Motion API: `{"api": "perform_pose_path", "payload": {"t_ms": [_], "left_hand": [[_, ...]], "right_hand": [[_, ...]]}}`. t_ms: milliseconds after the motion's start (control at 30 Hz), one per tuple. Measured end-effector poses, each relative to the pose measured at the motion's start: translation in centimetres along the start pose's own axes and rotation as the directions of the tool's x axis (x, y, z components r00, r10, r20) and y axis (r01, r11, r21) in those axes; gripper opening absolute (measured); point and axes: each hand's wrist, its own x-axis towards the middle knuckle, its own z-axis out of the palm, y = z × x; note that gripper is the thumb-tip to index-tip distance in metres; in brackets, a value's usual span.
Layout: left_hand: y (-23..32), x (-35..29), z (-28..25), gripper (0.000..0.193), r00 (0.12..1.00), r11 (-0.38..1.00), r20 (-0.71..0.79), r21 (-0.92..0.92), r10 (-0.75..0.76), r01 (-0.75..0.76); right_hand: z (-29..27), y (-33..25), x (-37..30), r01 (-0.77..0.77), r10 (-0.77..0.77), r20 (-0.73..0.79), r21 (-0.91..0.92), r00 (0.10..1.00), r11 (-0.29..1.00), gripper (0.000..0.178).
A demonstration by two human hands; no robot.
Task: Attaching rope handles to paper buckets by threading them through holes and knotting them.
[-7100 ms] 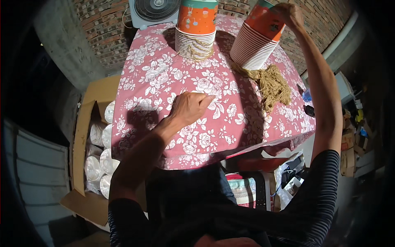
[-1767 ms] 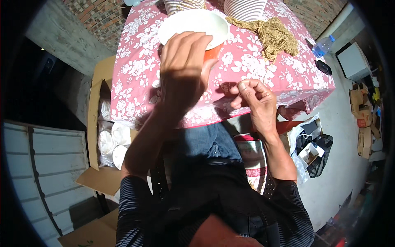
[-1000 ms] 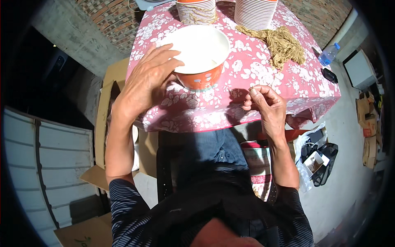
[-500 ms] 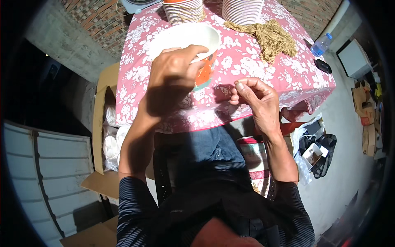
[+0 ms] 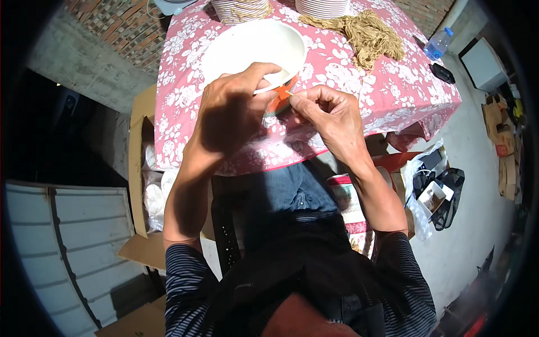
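A white bowl (image 5: 252,48) with an orange and green outer side (image 5: 279,101) is tipped on the table, its pale inside showing. My left hand (image 5: 227,112) grips its near rim, thumb and fingers closed on the edge. Close against the orange side, my right hand (image 5: 328,115) pinches a thin pale strand between thumb and forefinger. The strand's far end is too small to make out. Shadow covers much of the left hand, and the bowl's underside is partly hidden behind it.
On the pink flowered tablecloth (image 5: 185,95) lie a bundle of tan yarn (image 5: 376,42) and a black case (image 5: 442,73). Stacked ribbed tubs (image 5: 321,8), one with yarn around it (image 5: 241,12), stand at the back. A water bottle (image 5: 438,44) is far right; an open cardboard box (image 5: 136,168) stands left.
My right hand has moved up and left from beside the bowl to its orange side. The left hand keeps its grip on the rim, and the bowl has tilted slightly.
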Motion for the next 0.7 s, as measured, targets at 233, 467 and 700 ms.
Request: {"api": "perform_pose_path", "payload": {"t_ms": [233, 467, 700], "left_hand": [[-0.1, -0.3, 0.5, 0.03, 0.997, 0.997, 0.02, 0.002, -0.072, 0.072], [0.2, -0.3, 0.8, 0.031, 0.999, 0.999, -0.035, 0.035, -0.025, 0.026], [0.4, -0.2, 0.6, 0.032, 1.0, 0.998, -0.03, 0.058, -0.003, 0.005]], "right_hand": [[0.5, 1.0, 0.3, 0.128, -0.136, -0.078, -0.095, 0.988, 0.987, 0.014], [1.1, 1.4, 0.5, 0.208, -0.256, -0.172, -0.259, 0.951, 0.943, 0.013], [1.2, 1.0, 0.5, 0.197, -0.255, -0.168, -0.3, 0.952, 0.933, 0.015]]}}
